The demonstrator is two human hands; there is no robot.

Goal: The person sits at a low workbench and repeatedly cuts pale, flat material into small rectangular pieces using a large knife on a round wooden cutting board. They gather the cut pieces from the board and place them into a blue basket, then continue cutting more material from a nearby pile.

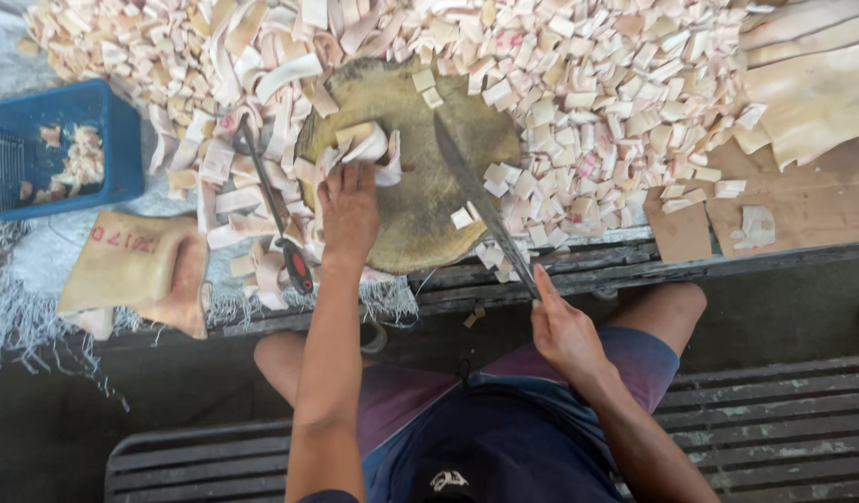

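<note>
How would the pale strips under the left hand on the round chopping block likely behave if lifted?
The strips probably flop: those under the left hand curl and bend. Likely light, since they look thin. Possibly slippery; their surface looks smooth.

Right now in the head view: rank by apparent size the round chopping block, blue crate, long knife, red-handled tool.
1. round chopping block, widest.
2. blue crate, cut off by the frame edge, so its full size is unsure.
3. long knife, held by the right hand.
4. red-handled tool, similar length to the knife but thinner; close call.
</note>
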